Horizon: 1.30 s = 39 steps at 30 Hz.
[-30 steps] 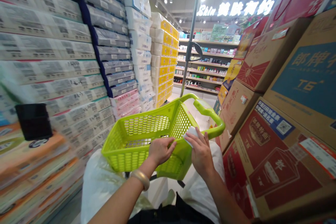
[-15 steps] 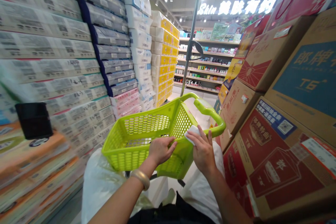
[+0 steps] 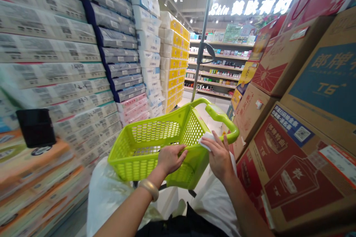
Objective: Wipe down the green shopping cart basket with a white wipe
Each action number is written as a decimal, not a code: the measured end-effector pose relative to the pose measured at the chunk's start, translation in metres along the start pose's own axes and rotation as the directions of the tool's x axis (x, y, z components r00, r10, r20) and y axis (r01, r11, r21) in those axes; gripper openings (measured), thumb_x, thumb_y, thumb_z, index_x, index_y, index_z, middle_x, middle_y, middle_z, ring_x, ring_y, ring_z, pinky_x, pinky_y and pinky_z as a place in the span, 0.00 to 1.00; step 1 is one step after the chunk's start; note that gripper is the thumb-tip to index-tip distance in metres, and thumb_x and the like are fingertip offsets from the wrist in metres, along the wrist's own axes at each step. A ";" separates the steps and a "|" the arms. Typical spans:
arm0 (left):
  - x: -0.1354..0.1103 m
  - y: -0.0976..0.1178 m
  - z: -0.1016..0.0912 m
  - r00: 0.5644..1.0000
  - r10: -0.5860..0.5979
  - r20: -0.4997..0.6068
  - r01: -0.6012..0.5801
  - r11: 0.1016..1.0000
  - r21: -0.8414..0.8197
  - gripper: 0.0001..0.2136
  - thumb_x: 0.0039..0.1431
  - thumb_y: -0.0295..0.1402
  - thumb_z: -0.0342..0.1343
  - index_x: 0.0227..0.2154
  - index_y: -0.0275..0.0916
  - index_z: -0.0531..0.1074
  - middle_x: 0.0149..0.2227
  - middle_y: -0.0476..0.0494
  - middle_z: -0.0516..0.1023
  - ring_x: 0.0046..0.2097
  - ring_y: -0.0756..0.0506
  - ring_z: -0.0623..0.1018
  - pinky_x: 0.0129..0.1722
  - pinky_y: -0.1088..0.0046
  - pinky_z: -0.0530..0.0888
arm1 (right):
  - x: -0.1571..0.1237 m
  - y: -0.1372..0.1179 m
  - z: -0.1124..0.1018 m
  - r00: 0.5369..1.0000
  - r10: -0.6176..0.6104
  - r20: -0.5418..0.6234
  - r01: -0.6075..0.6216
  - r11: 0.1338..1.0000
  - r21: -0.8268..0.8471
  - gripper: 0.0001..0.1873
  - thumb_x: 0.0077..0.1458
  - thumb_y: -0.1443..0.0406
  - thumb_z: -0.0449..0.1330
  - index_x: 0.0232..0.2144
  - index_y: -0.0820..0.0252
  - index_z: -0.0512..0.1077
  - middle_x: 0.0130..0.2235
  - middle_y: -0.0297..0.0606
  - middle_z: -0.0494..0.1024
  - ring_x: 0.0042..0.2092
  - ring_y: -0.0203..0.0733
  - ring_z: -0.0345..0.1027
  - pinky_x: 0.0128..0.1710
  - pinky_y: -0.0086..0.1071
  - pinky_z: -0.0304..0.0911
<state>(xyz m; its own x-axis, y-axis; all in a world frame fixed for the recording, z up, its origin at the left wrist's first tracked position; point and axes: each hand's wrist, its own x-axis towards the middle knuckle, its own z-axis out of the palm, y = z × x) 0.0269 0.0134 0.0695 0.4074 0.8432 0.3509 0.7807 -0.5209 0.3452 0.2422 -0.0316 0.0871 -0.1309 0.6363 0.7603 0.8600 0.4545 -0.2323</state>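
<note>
A lime green plastic shopping basket (image 3: 144, 139) is held tilted in front of me, its inside bare. My left hand (image 3: 169, 158), with a gold bangle on the wrist, grips the basket's near rim. My right hand (image 3: 219, 157) presses a white wipe (image 3: 207, 141) against the basket's right rim, just below the green handle (image 3: 219, 116).
Stacked tissue packs (image 3: 83, 70) wall the left side. Cardboard and red boxes (image 3: 300, 111) are piled on the right. A metal pole (image 3: 204, 33) rises ahead, with product shelves (image 3: 219, 70) at the aisle's far end. A black device (image 3: 36, 127) sits at left.
My right hand with the wipe has slid rightward along the basket's rim toward the handle. My left hand and the basket have stayed in place.
</note>
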 end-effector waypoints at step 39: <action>0.059 -0.048 -0.014 0.998 -0.050 0.023 0.050 0.999 0.000 0.18 0.65 0.44 0.44 0.42 0.45 0.78 0.38 0.42 0.82 0.43 0.38 0.78 0.44 0.63 0.70 | 0.027 0.037 -0.022 0.937 0.209 -0.279 -0.178 0.975 0.134 0.15 0.49 0.72 0.50 0.31 0.55 0.76 0.36 0.38 0.80 0.47 0.48 0.73 0.63 0.52 0.51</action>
<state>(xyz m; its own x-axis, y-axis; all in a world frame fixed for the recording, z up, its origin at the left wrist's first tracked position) 0.0070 0.0864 0.0863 0.3787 0.8710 0.3130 0.7999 -0.4781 0.3627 0.2810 -0.0110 0.1126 0.1949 0.5174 0.8332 0.7953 0.4137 -0.4430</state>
